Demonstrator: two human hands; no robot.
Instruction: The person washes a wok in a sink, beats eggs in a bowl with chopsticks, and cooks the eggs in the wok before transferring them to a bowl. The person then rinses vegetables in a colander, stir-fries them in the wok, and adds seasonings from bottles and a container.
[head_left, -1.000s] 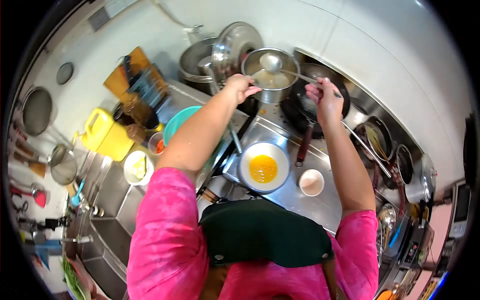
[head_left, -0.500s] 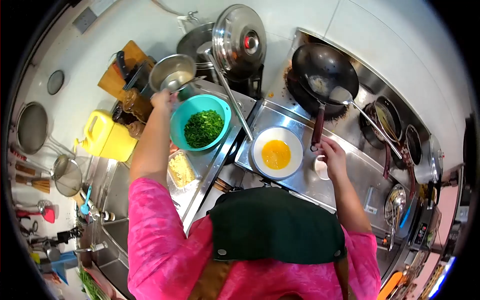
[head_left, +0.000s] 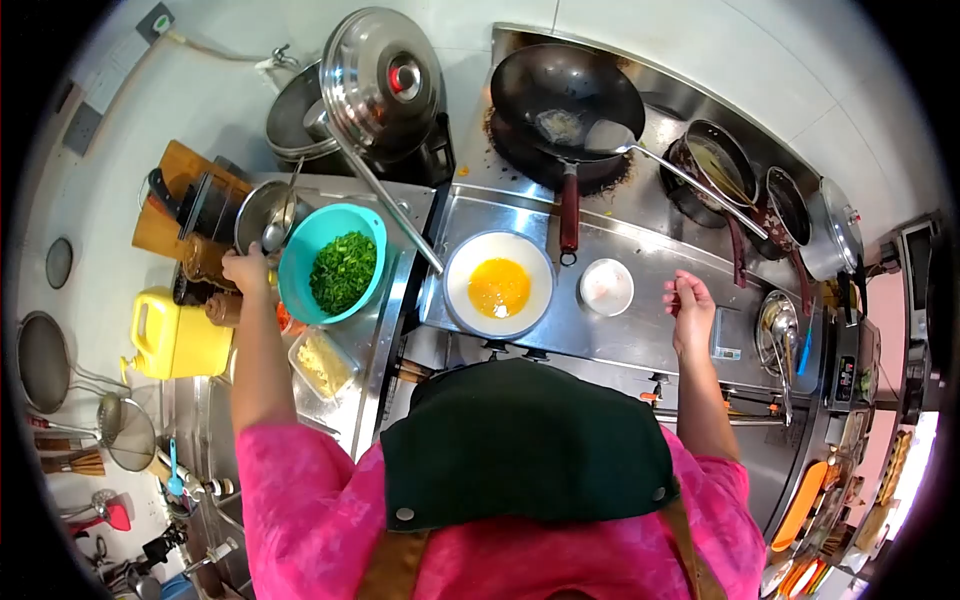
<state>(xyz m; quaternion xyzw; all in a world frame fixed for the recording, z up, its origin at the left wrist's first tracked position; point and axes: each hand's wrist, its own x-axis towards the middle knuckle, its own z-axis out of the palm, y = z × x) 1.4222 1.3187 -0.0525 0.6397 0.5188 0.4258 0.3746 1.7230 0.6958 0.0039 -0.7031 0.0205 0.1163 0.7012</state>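
My left hand (head_left: pixel 247 270) is closed at the near rim of a metal pot (head_left: pixel 262 214), which stands left of a teal bowl (head_left: pixel 375 235) of chopped greens. A ladle (head_left: pixel 277 228) leans in the pot. My right hand (head_left: pixel 690 300) hangs over the steel counter with its fingers curled in and nothing seen in them. To its left are a small white cup (head_left: pixel 607 287) and a white bowl (head_left: pixel 457 300) with beaten egg (head_left: pixel 499 288). Behind them a black wok (head_left: pixel 520 85) sits on the stove, with a spatula (head_left: pixel 690 183) resting across it.
A large lid (head_left: pixel 370 60) leans at a tall pot (head_left: pixel 290 115). Two smaller pans (head_left: pixel 712 150) stand right of the wok. At left are a yellow jug (head_left: pixel 185 342), knives and a cutting board (head_left: pixel 155 228). A clear tub (head_left: pixel 322 365) lies near the teal bowl.
The pot has gone from the stove to the counter beside the teal bowl, carried in my left hand. My right hand has let go of the ladle and moved right. The view has shifted.
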